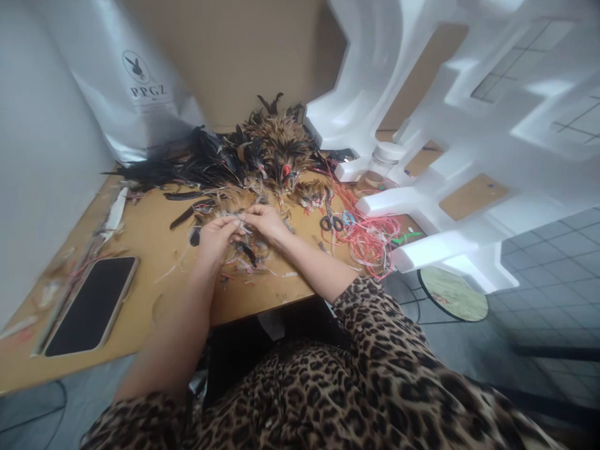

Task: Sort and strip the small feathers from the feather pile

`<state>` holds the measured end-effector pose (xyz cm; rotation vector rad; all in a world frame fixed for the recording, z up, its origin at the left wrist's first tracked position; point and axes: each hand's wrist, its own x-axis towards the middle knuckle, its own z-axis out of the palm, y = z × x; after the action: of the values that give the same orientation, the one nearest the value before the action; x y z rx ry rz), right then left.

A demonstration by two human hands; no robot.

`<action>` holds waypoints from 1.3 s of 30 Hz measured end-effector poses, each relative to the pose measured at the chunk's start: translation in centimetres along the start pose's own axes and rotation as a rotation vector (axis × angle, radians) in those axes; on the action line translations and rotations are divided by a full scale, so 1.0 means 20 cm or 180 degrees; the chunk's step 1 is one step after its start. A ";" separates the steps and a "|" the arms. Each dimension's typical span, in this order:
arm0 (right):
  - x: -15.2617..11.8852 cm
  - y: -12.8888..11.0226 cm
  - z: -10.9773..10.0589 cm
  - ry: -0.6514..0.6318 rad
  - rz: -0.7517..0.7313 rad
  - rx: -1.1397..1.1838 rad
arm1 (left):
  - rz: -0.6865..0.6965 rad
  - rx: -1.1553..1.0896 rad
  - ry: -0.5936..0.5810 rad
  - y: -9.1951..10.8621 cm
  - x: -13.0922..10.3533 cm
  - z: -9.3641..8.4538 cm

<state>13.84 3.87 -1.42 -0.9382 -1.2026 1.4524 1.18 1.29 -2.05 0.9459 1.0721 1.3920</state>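
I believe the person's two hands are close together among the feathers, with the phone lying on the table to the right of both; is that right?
Not quite: the head view shows the phone on the table to the left of both hands. The left hand and right hand are indeed close together among the feathers.

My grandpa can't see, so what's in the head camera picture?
A person's left hand and right hand meet at brown feathers on a table. Behind lie dark feathers; a phone is at left, scissors and pink strings at right.
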 end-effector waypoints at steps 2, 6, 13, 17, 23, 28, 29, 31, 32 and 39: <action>0.00 0.00 -0.01 -0.0035 -0.0028 -0.0065 | 0.0076 0.0047 -0.0018 0.00 0.00 0.00; 0.02 -0.05 -0.05 -0.0081 -0.0167 -0.0406 | 0.0209 0.0288 -0.0029 -0.01 0.00 -0.01; 0.09 -0.23 -0.40 0.0411 -0.0655 -0.1429 | 0.0386 0.0298 0.0205 0.00 0.01 -0.03; 0.06 -0.28 -0.65 0.1458 -0.0692 -0.1951 | 0.0435 0.0276 0.0195 0.00 0.02 -0.04; -0.01 -0.26 -0.82 0.2491 -0.0059 -0.3145 | 0.0493 0.0145 0.0412 0.02 0.02 -0.06; 0.00 -0.23 -0.84 0.2759 0.0661 -0.3729 | 0.0625 0.0043 0.0579 0.04 0.04 -0.09; 0.00 -0.22 -0.84 0.2772 0.0735 -0.3822 | 0.0644 0.0012 0.0614 0.04 0.04 -0.10; 0.01 -0.20 -0.84 0.2813 0.0775 -0.3980 | 0.0654 -0.0048 0.0690 0.04 0.06 -0.11; 0.01 -0.19 -0.84 0.2845 0.0735 -0.4037 | 0.0654 -0.0075 0.0746 0.04 0.06 -0.12; -0.01 -0.19 -0.81 0.3007 0.0100 -0.4248 | 0.0622 -0.0367 0.1016 0.07 0.07 -0.16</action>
<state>30.04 7.22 -1.08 -2.1644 -1.2742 -0.1105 -2.35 2.42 -1.53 0.7760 1.1410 1.7913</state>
